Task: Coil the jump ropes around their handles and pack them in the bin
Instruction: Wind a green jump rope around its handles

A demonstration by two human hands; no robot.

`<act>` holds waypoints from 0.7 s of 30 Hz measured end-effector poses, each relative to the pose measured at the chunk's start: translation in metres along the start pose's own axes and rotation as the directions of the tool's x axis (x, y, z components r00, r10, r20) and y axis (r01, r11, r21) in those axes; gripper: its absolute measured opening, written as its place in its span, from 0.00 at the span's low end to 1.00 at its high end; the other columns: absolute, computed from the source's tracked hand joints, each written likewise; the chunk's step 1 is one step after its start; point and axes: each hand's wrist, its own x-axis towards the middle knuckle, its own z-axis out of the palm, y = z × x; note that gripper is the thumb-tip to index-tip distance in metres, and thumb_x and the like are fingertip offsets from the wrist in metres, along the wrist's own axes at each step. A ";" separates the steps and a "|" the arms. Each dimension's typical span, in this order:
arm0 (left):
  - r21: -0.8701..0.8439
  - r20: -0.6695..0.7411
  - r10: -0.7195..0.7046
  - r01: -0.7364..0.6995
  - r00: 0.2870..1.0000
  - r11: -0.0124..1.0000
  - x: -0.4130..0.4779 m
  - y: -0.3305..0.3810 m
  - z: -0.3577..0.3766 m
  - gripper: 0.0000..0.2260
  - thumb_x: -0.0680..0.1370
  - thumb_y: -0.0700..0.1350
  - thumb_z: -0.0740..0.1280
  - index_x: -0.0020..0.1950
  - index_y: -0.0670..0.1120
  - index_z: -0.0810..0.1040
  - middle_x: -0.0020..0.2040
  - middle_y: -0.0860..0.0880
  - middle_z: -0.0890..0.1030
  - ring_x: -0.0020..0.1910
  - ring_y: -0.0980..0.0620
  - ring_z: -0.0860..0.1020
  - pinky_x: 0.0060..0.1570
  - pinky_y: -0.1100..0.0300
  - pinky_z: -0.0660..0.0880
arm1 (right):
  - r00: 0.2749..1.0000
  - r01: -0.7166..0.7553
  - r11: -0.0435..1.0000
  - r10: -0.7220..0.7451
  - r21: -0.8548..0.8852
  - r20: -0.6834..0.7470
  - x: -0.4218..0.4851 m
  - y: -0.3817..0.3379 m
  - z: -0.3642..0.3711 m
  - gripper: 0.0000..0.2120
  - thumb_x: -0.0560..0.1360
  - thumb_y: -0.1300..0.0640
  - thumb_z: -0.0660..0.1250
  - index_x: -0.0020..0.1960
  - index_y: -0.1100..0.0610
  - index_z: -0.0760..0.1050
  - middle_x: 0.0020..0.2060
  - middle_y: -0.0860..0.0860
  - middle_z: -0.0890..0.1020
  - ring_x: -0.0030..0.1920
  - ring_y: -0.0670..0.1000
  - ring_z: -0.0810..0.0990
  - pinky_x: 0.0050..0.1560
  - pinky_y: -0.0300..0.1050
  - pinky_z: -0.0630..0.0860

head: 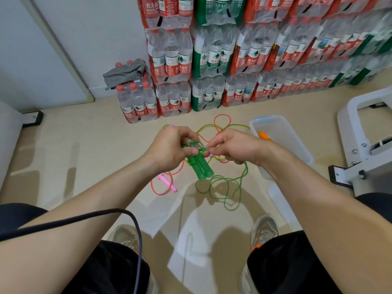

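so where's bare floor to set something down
Bare floor lies left of the pink rope, between the bottle packs and the left forearm. Crowded: loose rope loops cover the floor below the left hand and right hand, up to the bin.

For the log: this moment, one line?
left hand grips green handles | right hand pinches green cord | pink rope on floor | orange item in bin

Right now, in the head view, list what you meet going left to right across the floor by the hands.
pink handle → green handles → right hand → clear bin → white metal frame
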 end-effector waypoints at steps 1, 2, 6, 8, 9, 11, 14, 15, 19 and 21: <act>0.006 0.021 0.017 -0.017 1.000 1.000 -0.001 0.002 -0.002 0.10 0.72 0.38 0.77 0.51 0.46 0.83 0.40 0.52 0.81 0.39 0.57 0.79 0.42 0.69 0.74 | 1.000 -0.012 1.000 0.012 -0.008 0.025 0.000 0.001 0.000 0.09 0.81 0.58 0.66 0.47 0.53 0.84 0.29 0.49 0.61 0.28 0.48 0.58 0.29 0.42 0.53; 0.005 0.036 0.027 -0.027 0.999 1.000 -0.001 0.003 -0.004 0.10 0.72 0.38 0.77 0.51 0.47 0.83 0.39 0.53 0.81 0.39 0.58 0.78 0.41 0.70 0.73 | 0.999 -0.019 0.999 0.020 -0.031 0.041 0.000 0.000 0.000 0.09 0.81 0.58 0.65 0.48 0.52 0.84 0.28 0.49 0.62 0.27 0.48 0.59 0.28 0.42 0.54; -0.053 0.058 -0.006 0.009 0.998 0.999 -0.001 0.002 -0.001 0.10 0.72 0.37 0.77 0.52 0.45 0.83 0.38 0.50 0.81 0.37 0.56 0.78 0.43 0.62 0.78 | 1.000 0.012 0.982 -0.017 -0.189 -0.027 -0.001 -0.004 0.007 0.09 0.81 0.57 0.64 0.46 0.50 0.81 0.26 0.40 0.74 0.30 0.42 0.71 0.29 0.33 0.65; -0.084 0.066 -0.029 0.035 0.997 0.996 -0.002 0.001 0.002 0.10 0.73 0.36 0.76 0.52 0.43 0.83 0.38 0.49 0.80 0.36 0.55 0.77 0.41 0.63 0.80 | 0.998 0.029 0.982 -0.039 -0.185 -0.053 0.001 -0.003 0.011 0.08 0.79 0.58 0.65 0.43 0.52 0.80 0.31 0.46 0.77 0.33 0.47 0.75 0.33 0.38 0.71; -0.102 0.070 -0.037 0.045 0.997 0.994 -0.002 0.001 0.003 0.10 0.73 0.35 0.76 0.53 0.42 0.82 0.38 0.47 0.80 0.35 0.55 0.77 0.39 0.64 0.79 | 0.996 0.040 0.978 -0.056 -0.203 -0.073 0.001 -0.003 0.013 0.09 0.78 0.57 0.65 0.41 0.52 0.80 0.32 0.47 0.78 0.34 0.49 0.77 0.36 0.42 0.74; -0.159 0.082 -0.052 0.065 0.995 0.985 -0.003 0.002 0.004 0.10 0.74 0.34 0.75 0.54 0.40 0.82 0.39 0.45 0.80 0.35 0.54 0.77 0.37 0.66 0.78 | 0.987 0.059 0.965 -0.095 -0.254 -0.130 0.002 -0.003 0.013 0.09 0.74 0.54 0.64 0.38 0.52 0.81 0.34 0.47 0.79 0.37 0.50 0.78 0.41 0.49 0.75; -0.276 0.120 -0.063 0.094 0.991 0.957 -0.003 0.005 0.001 0.08 0.75 0.33 0.73 0.52 0.42 0.82 0.37 0.47 0.81 0.36 0.52 0.78 0.42 0.57 0.82 | 0.967 0.129 0.978 -0.160 -0.161 -0.197 -0.001 -0.007 0.006 0.12 0.73 0.58 0.64 0.33 0.55 0.81 0.31 0.52 0.73 0.32 0.49 0.70 0.35 0.44 0.67; -0.331 0.143 -0.066 0.111 0.987 0.937 -0.003 0.006 0.000 0.08 0.75 0.32 0.72 0.50 0.43 0.82 0.35 0.49 0.81 0.36 0.52 0.79 0.44 0.55 0.82 | 0.964 0.157 0.982 -0.176 -0.109 -0.198 -0.003 -0.008 0.003 0.13 0.74 0.60 0.64 0.32 0.56 0.81 0.29 0.51 0.70 0.29 0.47 0.67 0.31 0.40 0.64; -0.420 0.244 -0.082 0.181 0.966 0.889 -0.004 0.011 -0.005 0.07 0.77 0.31 0.69 0.49 0.42 0.81 0.38 0.45 0.82 0.38 0.50 0.81 0.42 0.61 0.83 | 0.970 0.196 0.980 -0.198 -0.027 -0.142 -0.005 -0.005 -0.003 0.13 0.77 0.61 0.64 0.36 0.62 0.81 0.22 0.43 0.66 0.24 0.43 0.63 0.26 0.35 0.60; -0.394 0.271 -0.097 0.202 0.958 0.897 -0.005 0.012 -0.005 0.06 0.77 0.32 0.69 0.53 0.37 0.81 0.44 0.38 0.80 0.42 0.46 0.81 0.42 0.61 0.83 | 0.972 0.202 0.979 -0.202 -0.010 -0.124 -0.004 -0.003 -0.001 0.14 0.78 0.61 0.64 0.36 0.63 0.80 0.22 0.44 0.66 0.25 0.44 0.62 0.27 0.36 0.60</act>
